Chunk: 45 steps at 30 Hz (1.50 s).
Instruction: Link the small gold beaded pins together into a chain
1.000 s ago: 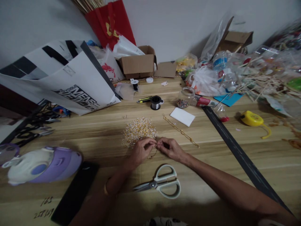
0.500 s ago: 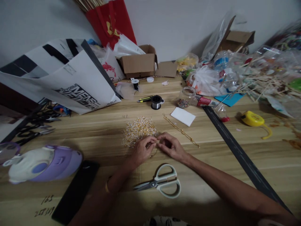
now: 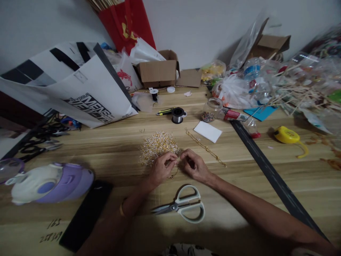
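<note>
My left hand (image 3: 162, 170) is closed in a pinch at the near edge of a pile of small gold and clear beaded pieces (image 3: 159, 145). A short gold chain (image 3: 174, 174) hangs from its fingertips down to the table. Just to the right, my right hand (image 3: 196, 168) is also pinched, its fingertips a small gap away from the left ones. What the right fingers hold, if anything, is too small to make out. Scissors with pale handles (image 3: 178, 206) lie slightly spread below both hands. A longer gold chain (image 3: 204, 146) rests beyond my right hand.
A white folded paper (image 3: 207, 132), a wire spool (image 3: 177, 116), a yellow-black cutter (image 3: 165, 111) and a bead jar (image 3: 211, 109) lie farther back. Left are a purple bottle (image 3: 66, 183) and a black phone (image 3: 86, 213). A yellow tape measure (image 3: 287, 135) sits right.
My hands, whose fingertips met half a second ago, are now slightly apart. The right fingers have drawn back and curled more, while the left keeps its pinch with the chain hanging.
</note>
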Motion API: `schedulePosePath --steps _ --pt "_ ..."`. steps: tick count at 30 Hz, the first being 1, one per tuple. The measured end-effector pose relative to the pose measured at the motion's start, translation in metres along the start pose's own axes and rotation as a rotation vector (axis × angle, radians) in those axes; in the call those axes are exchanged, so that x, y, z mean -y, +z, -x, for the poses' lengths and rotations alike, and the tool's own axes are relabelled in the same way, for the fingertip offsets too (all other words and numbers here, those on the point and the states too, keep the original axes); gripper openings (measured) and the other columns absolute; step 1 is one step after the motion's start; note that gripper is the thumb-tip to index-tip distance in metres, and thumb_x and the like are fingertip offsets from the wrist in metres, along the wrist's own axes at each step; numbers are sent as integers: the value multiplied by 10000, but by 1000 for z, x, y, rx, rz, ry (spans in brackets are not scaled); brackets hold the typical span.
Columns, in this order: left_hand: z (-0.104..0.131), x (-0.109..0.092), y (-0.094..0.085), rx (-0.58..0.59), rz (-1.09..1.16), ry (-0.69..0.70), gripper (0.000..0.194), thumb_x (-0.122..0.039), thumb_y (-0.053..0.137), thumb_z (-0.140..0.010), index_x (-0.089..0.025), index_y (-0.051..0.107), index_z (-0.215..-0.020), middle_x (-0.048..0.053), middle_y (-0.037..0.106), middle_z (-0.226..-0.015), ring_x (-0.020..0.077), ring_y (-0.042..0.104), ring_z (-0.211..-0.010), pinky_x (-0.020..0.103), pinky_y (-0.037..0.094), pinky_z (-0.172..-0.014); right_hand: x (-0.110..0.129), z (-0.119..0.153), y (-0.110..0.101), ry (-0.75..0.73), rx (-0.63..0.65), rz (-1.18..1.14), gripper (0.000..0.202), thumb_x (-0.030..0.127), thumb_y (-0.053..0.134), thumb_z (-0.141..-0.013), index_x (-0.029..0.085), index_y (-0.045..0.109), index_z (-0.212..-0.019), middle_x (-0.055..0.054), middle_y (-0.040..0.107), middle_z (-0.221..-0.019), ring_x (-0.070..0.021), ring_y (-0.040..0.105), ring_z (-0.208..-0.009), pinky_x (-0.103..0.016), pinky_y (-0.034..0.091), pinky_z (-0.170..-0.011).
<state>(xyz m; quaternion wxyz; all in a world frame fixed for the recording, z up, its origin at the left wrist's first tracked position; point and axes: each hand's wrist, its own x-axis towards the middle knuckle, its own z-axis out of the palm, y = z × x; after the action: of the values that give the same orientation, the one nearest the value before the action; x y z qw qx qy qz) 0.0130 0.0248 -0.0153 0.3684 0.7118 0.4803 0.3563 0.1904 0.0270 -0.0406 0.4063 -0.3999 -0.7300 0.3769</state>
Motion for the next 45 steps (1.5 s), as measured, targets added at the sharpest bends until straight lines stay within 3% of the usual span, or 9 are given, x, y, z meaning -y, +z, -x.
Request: schedulePosePath --steps 4,9,21,28,45 --pt "0 2 1 -8 20 12 57 -147 559 -791 -163 584 -840 34 667 -787 134 633 -727 233 483 -682 2 0 1 37 39 -60 165 258 594 -795 177 532 -924 42 428 -624 -87 372 -502 -203 299 -456" --pt "1 1 1 11 3 9 67 -144 556 -789 -171 593 -838 25 660 -766 137 634 -737 232 484 -682 1 0 3 35 80 -53 170 328 597 -826 163 574 -860 16 504 -645 -93 429 -544 -205 336 -495" --pt "2 2 -1 -12 -81 41 85 -135 548 -777 -178 597 -831 24 657 -768 139 628 -734 237 488 -694 7 -5 -2 -82 77 -34 209 330 527 -880 165 618 -791 -55 598 -752 -157 549 -694 -262 434 -639" --pt "3 0 -1 9 -121 60 92 -132 544 -781 -183 598 -836 23 667 -780 142 633 -746 240 489 -702 6 -3 -2 -33 85 -29 203 350 562 -859 162 634 -839 -48 596 -733 -154 536 -664 -255 417 -600" --pt "3 3 1 16 -169 80 104 -125 549 -788 -186 608 -848 13 672 -773 131 632 -728 231 481 -717 0 -5 -3 -123 96 -46 173 282 515 -897 166 617 -818 -57 588 -764 -157 548 -707 -257 426 -642"
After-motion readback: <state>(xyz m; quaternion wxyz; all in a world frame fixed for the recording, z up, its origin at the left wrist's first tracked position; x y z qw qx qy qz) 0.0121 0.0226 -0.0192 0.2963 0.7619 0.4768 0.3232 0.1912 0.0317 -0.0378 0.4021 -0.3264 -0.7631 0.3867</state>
